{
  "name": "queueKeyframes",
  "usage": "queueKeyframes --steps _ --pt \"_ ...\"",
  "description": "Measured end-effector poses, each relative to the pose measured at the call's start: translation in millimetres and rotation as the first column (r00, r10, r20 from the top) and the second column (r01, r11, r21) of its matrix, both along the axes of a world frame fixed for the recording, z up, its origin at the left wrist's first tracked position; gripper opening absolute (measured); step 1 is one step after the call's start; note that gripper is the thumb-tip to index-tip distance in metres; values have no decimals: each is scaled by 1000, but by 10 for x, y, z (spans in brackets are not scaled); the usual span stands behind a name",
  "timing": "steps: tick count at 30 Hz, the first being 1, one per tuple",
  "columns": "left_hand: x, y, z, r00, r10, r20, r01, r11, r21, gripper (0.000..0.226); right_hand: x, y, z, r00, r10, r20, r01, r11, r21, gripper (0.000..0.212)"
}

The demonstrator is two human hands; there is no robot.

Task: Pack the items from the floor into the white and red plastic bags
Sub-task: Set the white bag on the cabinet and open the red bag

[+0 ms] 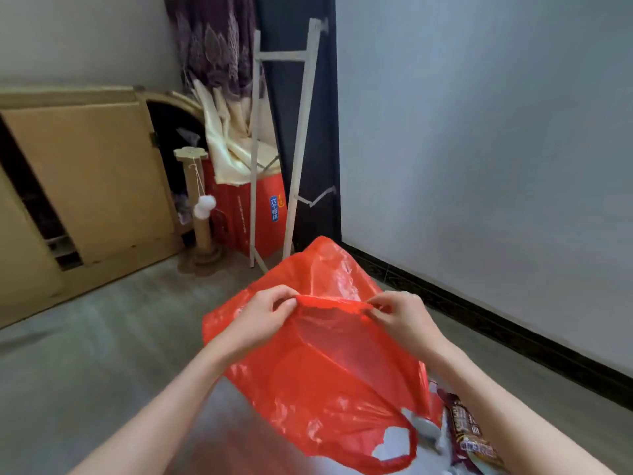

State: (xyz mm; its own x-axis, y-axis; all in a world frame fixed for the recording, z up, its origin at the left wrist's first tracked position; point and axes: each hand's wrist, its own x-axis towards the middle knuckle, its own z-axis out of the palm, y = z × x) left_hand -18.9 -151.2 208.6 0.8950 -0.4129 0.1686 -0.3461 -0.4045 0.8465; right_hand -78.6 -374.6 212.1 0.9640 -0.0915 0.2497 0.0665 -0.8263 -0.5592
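Observation:
A thin red plastic bag hangs in the air in front of me, held up over the grey floor. My left hand pinches one side of its upper edge and my right hand pinches the other side, with a fold of plastic stretched between them. The bag's handle loops dangle at the bottom right. Under the bag, at the lower right, lies a dark brown snack packet beside something white, partly hidden by the bag and my right forearm.
A cardboard cat house stands at the left, with a scratching post beside it. A red box and a pale wooden rack fill the far corner. The grey wall with a dark skirting board runs along the right.

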Motion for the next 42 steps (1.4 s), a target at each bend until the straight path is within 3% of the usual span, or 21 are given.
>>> queueKeyframes --steps 5,7,9,12,15,18,21,23,27,29,30,32,34,37,40,42 --pt "109 -124 -24 969 131 -211 -148 986 -70 30 -90 -282 91 985 103 -140 -80 983 163 9" --pt "164 -161 -10 965 143 -218 -157 986 -50 28 -95 -377 96 953 164 -254 -101 965 244 17" --pt "221 -162 -35 969 140 -204 -144 990 -3 23 -113 -457 93 930 220 -296 -73 897 436 25" --pt "222 -151 -58 984 106 -142 -85 985 147 19 -125 -475 71 949 204 -241 -26 811 584 25" --pt "57 -238 49 999 -34 37 25 976 216 16 -57 -381 78 963 179 -199 4 734 680 19" --pt "-154 -388 125 975 -208 84 186 959 215 40 15 -258 124 962 210 -177 0 647 763 22" --pt "-227 -469 108 979 -162 121 149 983 111 21 33 -141 171 951 265 -158 -27 581 813 21" --pt "-245 -465 146 990 -122 64 119 992 52 6 40 -86 199 947 284 -149 -20 517 856 20" --pt "-335 -490 178 994 -99 34 94 986 136 22 68 -20 210 946 286 -152 11 439 899 17" --pt "-333 -489 216 997 -74 20 71 990 124 15 65 -8 200 938 314 -148 -17 467 884 18" --pt "-303 -461 226 994 -80 -69 84 995 60 12 68 -21 183 940 305 -152 -33 526 850 18" --pt "-255 -382 256 934 -133 -332 106 990 -97 15 87 -87 148 961 217 -170 -46 735 676 14" --pt "-228 -347 252 856 -123 -502 48 986 -160 21 124 -163 117 972 140 -190 -25 861 508 11" --pt "-194 -383 216 870 78 -486 -145 984 -100 27 174 -203 64 989 55 -139 0 930 368 9" --pt "-109 -378 172 875 236 -423 -310 944 -114 26 168 -148 76 995 -61 78 40 968 246 12" --pt "-68 -333 132 858 285 -427 -386 907 -170 22 118 -19 166 963 -54 263 -5 976 217 9"
